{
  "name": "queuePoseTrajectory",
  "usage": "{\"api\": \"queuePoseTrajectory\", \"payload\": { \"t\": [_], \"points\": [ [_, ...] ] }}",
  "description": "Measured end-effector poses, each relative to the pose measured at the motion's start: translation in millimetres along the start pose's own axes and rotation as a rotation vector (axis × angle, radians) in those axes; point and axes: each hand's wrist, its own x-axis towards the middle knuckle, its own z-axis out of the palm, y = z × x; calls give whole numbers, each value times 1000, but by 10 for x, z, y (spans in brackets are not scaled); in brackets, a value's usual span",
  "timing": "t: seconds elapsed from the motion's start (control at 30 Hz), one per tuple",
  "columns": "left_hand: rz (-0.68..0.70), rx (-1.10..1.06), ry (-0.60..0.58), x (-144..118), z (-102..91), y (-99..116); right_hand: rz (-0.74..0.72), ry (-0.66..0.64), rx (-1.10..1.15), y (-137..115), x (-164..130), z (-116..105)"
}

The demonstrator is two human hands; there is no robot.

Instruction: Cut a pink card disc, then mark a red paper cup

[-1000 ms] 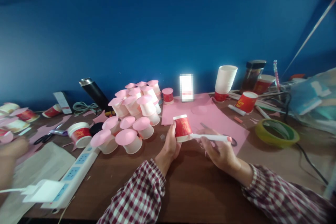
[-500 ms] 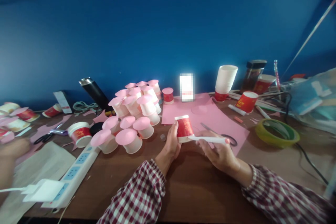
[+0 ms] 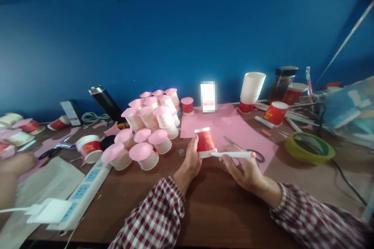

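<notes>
My left hand (image 3: 191, 155) is closed round the left side of a red paper cup (image 3: 206, 140) with gold print, its wider end down. My right hand (image 3: 247, 171) grips a slim white pen (image 3: 235, 155) with a pinkish end. The pen's tip touches or nearly touches the cup's lower right rim. Behind my right hand, scissors (image 3: 258, 156) lie partly hidden on a pink paper sheet (image 3: 204, 122). Left of my hands stand several paper cups topped with pink discs (image 3: 143, 151), some of them stacked.
A power strip (image 3: 87, 192) with a white charger (image 3: 49, 211) lies at left, near another person's hand (image 3: 22, 165). A tape roll (image 3: 308, 148), a white cup stack (image 3: 253, 87) and a red cup (image 3: 274, 113) stand at right. A black flask (image 3: 106, 103) leans at back left.
Almost nothing differs. The whole view has shifted very slightly; both hands keep the same hold on the cup and the pen.
</notes>
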Motion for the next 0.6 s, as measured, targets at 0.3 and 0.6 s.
{"api": "queuePoseTrajectory", "payload": {
  "t": [0.3,0.6],
  "points": [
    [-33,-74,66,-12,21,49,176,145,181,148,-60,102],
    [-60,-99,58,-8,-28,35,227,221,165,113,8,111]
  ]
}}
